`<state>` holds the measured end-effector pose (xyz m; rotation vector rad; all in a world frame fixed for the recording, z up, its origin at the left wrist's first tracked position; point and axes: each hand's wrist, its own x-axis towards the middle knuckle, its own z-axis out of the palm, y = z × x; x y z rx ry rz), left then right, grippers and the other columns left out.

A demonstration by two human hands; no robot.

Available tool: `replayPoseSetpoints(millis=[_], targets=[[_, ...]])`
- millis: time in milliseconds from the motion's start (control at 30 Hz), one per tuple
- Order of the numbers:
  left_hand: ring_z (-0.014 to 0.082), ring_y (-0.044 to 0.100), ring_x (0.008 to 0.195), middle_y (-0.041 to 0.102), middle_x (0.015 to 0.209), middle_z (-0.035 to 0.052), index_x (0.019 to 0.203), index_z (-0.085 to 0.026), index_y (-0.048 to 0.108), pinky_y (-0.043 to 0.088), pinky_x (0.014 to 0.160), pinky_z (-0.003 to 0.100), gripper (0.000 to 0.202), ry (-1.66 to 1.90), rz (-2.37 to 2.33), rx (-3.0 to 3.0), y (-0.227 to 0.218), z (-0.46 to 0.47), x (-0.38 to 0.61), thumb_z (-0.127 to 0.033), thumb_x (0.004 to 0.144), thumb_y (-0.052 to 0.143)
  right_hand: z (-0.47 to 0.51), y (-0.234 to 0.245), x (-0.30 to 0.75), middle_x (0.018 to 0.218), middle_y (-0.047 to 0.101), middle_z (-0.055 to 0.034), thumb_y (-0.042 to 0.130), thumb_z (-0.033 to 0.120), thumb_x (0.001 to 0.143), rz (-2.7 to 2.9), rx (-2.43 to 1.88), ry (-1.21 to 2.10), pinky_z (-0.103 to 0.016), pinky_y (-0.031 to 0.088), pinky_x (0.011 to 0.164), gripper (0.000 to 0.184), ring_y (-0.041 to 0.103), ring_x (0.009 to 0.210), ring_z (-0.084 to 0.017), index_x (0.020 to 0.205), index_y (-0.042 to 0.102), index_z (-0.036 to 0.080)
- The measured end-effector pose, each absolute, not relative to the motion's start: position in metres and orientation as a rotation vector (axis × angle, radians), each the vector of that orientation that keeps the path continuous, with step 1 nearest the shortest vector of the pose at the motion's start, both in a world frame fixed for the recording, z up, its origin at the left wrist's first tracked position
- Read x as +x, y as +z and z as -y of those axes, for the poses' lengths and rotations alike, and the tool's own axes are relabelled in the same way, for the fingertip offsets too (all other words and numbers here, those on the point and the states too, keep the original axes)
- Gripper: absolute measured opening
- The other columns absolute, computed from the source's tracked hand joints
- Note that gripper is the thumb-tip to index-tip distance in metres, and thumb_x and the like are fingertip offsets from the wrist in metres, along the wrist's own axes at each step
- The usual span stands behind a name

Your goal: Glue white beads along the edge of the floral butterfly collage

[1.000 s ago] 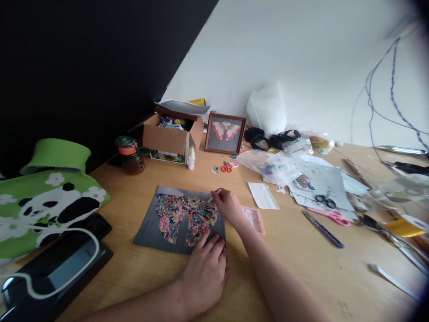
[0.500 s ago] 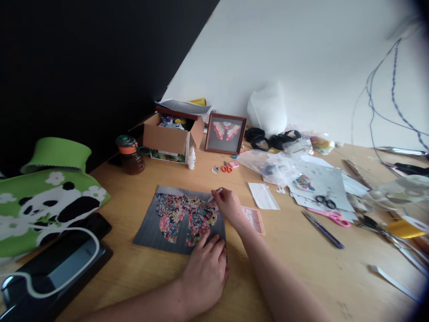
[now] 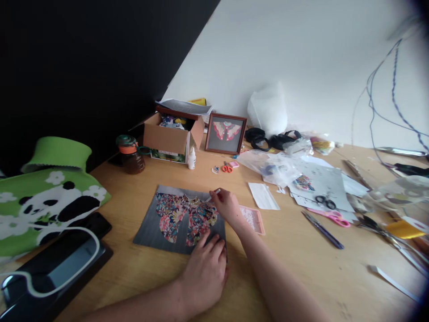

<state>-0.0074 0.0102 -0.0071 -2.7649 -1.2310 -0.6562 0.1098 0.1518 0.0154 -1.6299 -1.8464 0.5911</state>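
A smooth-looking grey sheet [image 3: 144, 235] lies flat on the wood-grained table [image 3: 288, 268] in front of me, and on it sits a collar-shaped floral piece [image 3: 169, 217], busy with red, cream and dark blue, its two rounded flaps spreading left and right from a narrow gap. Small bead-like bits [image 3: 191, 201] crust its far, curved neckline. My left hand [image 3: 206, 268] is spread loosely, palm down, with its fingertips resting on the near right part of the sheet and piece. My right hand [image 3: 228, 205] is closed in a pinch around a slim white stick [image 3: 214, 195], whose tip points left to the piece's far right edge; I can't tell if it touches. Just right of that hand, partly behind my wrist, a shallow pink tray [image 3: 262, 227] holds small pale bits. On the far left, an open cardboard box [image 3: 167, 136] is filled with mixed packets, and a lidded jar [image 3: 132, 163] beside it has something brown inside. A wooden frame [image 3: 223, 152] right of the box displays a pink-and-cream collar shape on grey.
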Motion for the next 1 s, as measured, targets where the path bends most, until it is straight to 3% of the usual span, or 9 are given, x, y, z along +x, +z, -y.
replayPoseSetpoints(millis=[733, 1000], targets=[[0.0253, 0.054, 0.118, 0.066, 0.118, 0.0102, 0.11, -0.01, 0.067, 0.026, 0.114, 0.044, 0.032, -0.612, 1.253, -2.783, -0.006, -0.01, -0.007, -0.032, 0.094, 0.052, -0.151, 0.02, 0.109, 0.069, 0.069, -0.0069, 0.049, 0.036, 0.092, 1.862, -1.668, 0.588, -0.023, 0.036, 0.058, 0.031, 0.064, 0.065, -0.019, 0.072, 0.063, 0.017], [0.0259, 0.056, 0.116, 0.067, 0.118, 0.0109, 0.111, -0.009, 0.068, 0.028, 0.113, 0.044, 0.032, -0.678, 1.22, -2.778, -0.007, -0.01, -0.008, -0.029, 0.094, 0.05, -0.161, 0.062, 0.153, 0.066, 0.068, -0.0058, 0.05, 0.036, 0.09, 1.899, -1.785, 0.464, -0.023, 0.035, 0.056, 0.031, 0.061, 0.061, -0.017, 0.069, 0.064, 0.017]])
